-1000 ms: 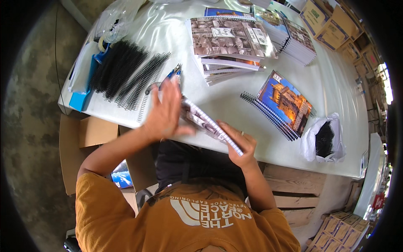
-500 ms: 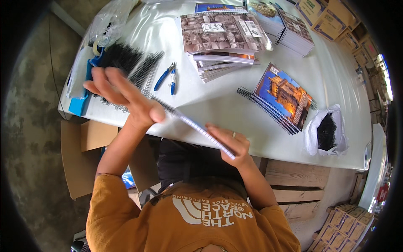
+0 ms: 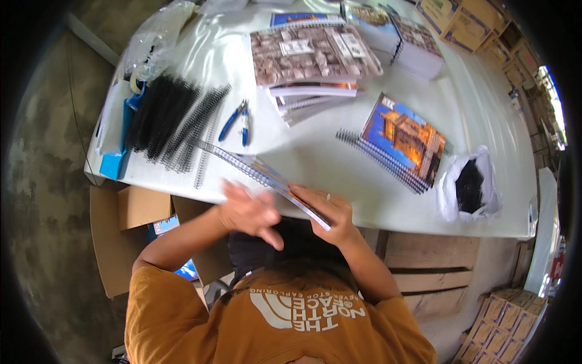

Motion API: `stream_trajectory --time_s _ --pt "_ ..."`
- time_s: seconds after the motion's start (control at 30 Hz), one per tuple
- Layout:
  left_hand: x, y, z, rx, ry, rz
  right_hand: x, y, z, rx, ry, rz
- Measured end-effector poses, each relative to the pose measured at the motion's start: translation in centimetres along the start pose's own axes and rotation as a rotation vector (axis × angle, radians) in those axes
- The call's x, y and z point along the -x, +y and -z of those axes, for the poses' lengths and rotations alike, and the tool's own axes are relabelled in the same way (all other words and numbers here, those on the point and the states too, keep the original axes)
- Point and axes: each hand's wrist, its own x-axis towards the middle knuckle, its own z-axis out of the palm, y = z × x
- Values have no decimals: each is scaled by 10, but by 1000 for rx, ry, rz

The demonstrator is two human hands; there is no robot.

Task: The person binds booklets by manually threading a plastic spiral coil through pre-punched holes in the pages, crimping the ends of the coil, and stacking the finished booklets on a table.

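My right hand (image 3: 327, 209) grips a notebook (image 3: 276, 182) by its near end, held edge-on over the table's front edge. A spiral coil (image 3: 221, 153) runs along the notebook's spine, and its far end sticks out toward the upper left. Close to the spine, on its near side, my left hand (image 3: 251, 212) is blurred by motion, with fingers apart and nothing in them. Beyond the notebook's far end lies a heap of black spiral coils (image 3: 167, 118). Blue-handled pliers (image 3: 231, 124) rest beside a second blue-handled tool (image 3: 245, 128).
Spiral notebooks with a castle picture (image 3: 403, 139) lie at the right, near a white bag of black pieces (image 3: 470, 185). A stack of notebooks (image 3: 309, 57) stands at the back. An open cardboard box (image 3: 112, 242) sits below the table's left front edge.
My left hand has moved from above the coil heap, down and right, to beside the notebook's spine. The right hand still holds the notebook, shifted slightly left.
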Motion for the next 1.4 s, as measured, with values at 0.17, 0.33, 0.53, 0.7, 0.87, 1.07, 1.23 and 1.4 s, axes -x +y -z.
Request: stream_trajectory --time_s 0.17,0.33,0.53,0.7,0.87,1.07,1.23,1.4 --pt "-18 -7 -11 -64 -149 307 5 -1 -4 -39 -32 -9" --pt "-30 -14 -4 217 -9 192 5 4 2 -224 18 -251" --pt "-88 -36 -9 135 123 209 9 8 -2 -240 -33 -249" --pt "-34 -2 -24 222 -26 370 5 2 -4 -101 -54 -98" --pt "-31 3 -15 89 101 38 5 6 -3 -84 -2 -91" --pt "-8 34 -22 228 -118 78 6 6 -12 -138 -53 -114" --pt "-65 -34 -13 68 307 45 7 6 -16 -44 -91 1" --pt "-3 60 -25 394 -39 186 4 6 -12 -137 -3 -112"
